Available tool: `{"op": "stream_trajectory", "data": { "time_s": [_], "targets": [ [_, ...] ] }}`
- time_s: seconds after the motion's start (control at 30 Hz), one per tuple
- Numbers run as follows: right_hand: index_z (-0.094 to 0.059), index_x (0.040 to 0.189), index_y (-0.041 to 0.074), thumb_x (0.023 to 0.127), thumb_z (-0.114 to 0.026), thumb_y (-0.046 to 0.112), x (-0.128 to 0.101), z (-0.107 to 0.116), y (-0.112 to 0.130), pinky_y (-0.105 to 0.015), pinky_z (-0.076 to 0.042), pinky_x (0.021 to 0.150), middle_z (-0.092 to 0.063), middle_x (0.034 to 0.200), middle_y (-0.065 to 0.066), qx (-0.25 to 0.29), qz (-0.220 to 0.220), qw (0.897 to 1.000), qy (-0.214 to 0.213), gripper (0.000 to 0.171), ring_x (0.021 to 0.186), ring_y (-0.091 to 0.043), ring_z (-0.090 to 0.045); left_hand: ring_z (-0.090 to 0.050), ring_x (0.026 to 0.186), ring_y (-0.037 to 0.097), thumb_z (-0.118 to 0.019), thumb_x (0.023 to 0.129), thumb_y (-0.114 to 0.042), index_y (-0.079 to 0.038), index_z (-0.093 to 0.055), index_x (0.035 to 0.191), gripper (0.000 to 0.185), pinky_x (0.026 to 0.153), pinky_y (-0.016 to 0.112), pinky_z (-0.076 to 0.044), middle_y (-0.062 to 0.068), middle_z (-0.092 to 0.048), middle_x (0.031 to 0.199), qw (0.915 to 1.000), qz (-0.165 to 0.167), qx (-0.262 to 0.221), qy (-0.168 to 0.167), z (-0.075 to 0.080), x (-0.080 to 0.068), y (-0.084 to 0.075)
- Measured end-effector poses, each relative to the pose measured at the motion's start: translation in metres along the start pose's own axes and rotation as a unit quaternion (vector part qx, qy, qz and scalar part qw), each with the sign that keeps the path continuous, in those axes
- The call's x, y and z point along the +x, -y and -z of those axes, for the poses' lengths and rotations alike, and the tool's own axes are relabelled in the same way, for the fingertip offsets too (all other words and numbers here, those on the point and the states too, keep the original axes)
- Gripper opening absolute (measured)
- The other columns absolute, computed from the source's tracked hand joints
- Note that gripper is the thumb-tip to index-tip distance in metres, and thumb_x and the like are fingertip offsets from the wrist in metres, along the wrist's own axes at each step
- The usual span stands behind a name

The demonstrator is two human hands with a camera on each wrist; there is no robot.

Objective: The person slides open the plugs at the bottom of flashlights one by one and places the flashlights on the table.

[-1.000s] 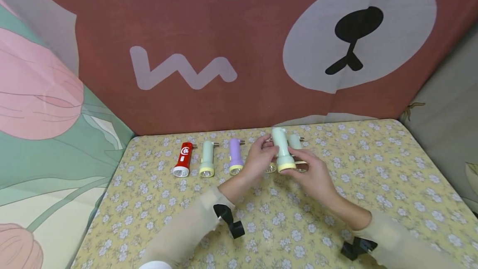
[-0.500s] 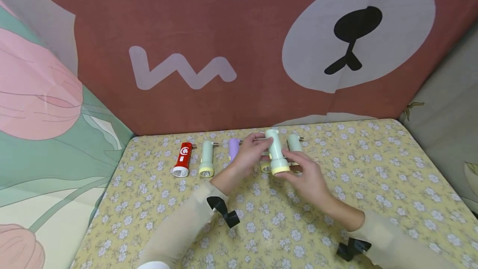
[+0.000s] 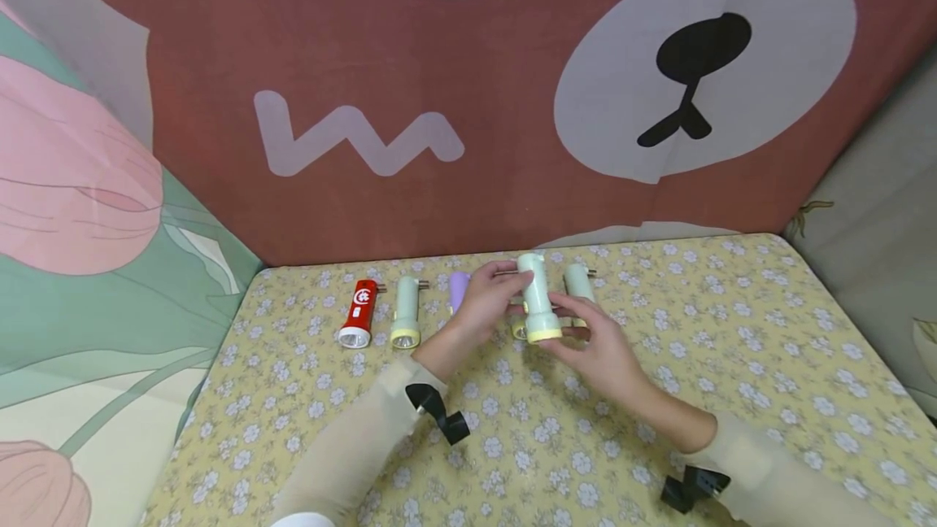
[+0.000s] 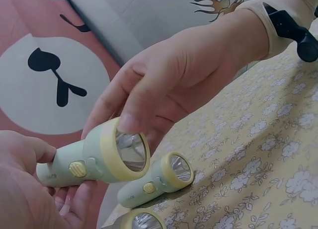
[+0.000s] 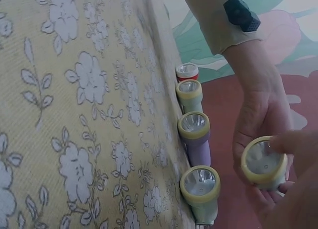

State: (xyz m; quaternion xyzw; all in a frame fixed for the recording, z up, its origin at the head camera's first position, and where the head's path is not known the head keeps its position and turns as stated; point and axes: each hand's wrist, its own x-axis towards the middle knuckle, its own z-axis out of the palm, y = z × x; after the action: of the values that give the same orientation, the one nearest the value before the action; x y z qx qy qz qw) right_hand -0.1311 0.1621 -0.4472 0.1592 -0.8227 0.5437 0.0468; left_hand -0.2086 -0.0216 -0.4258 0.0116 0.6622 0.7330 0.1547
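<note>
A mint-green flashlight (image 3: 538,303) with a yellow lens ring is held up off the table between both hands, its lens end toward the person. My left hand (image 3: 483,303) grips its narrow tail end, thumb on top. The right hand (image 3: 603,352) pinches the wide head, its thumb at the ring's edge beside the lens (image 4: 131,150). A yellow switch (image 4: 77,169) shows on the barrel in the left wrist view. Behind the hands lie a mint-green flashlight (image 3: 579,281) on the right and another (image 5: 201,196), mostly hidden in the head view.
Further left in the row lie a red flashlight (image 3: 359,311), a mint-green one (image 3: 406,311) and a purple one (image 3: 459,289) partly covered by the left hand. Plug prongs stick out near their tails. A floral cloth (image 3: 512,446) covers the table; a printed curtain (image 3: 512,202) stands behind.
Both hands have moved the held flashlight slightly left, mostly in the first half second. It now covers more of the flashlight behind it, and the left hand hides more of the purple one.
</note>
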Motion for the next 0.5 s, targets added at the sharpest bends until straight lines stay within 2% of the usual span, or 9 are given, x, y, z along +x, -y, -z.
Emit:
{"op": "stream_trajectory", "data": {
  "time_s": [0.2, 0.37, 0.5],
  "targets": [
    [-0.047, 0.148, 0.004, 0.093, -0.076, 0.011, 0.0011, 0.0017, 0.0010, -0.032, -0.055, 0.097, -0.054, 0.143, -0.012, 0.038, -0.028, 0.999, 0.017, 0.062, 0.125, -0.030, -0.055, -0.067, 0.102, 0.023, -0.066, 0.100, -0.017, 0.004, -0.052, 0.138, 0.046, 0.081, 0.039, -0.060, 0.021, -0.065, 0.128, 1.0000, -0.004, 0.003, -0.004, 0.0005, -0.0004, -0.0006],
    [-0.043, 0.148, -0.004, 0.096, -0.071, 0.006, 0.0055, -0.0008, 0.0037, -0.023, -0.053, 0.096, -0.052, 0.144, -0.020, 0.085, -0.047, 0.995, 0.010, 0.059, 0.126, -0.035, -0.055, -0.068, 0.104, 0.025, -0.067, 0.100, -0.014, 0.004, -0.055, 0.138, 0.044, 0.081, 0.041, -0.061, 0.021, -0.066, 0.128, 0.9999, -0.014, 0.000, -0.005, 0.0010, -0.0015, -0.0022],
    [-0.043, 0.146, -0.008, 0.097, -0.069, 0.004, 0.0077, -0.0013, 0.0045, -0.022, -0.053, 0.095, -0.051, 0.144, -0.024, 0.105, -0.056, 0.993, 0.008, 0.057, 0.126, -0.039, -0.056, -0.069, 0.102, 0.024, -0.066, 0.100, -0.008, 0.005, -0.056, 0.138, 0.041, 0.080, 0.041, -0.061, 0.023, -0.066, 0.127, 0.9994, -0.034, -0.004, 0.009, 0.0026, -0.0019, -0.0028]
  ]
}}
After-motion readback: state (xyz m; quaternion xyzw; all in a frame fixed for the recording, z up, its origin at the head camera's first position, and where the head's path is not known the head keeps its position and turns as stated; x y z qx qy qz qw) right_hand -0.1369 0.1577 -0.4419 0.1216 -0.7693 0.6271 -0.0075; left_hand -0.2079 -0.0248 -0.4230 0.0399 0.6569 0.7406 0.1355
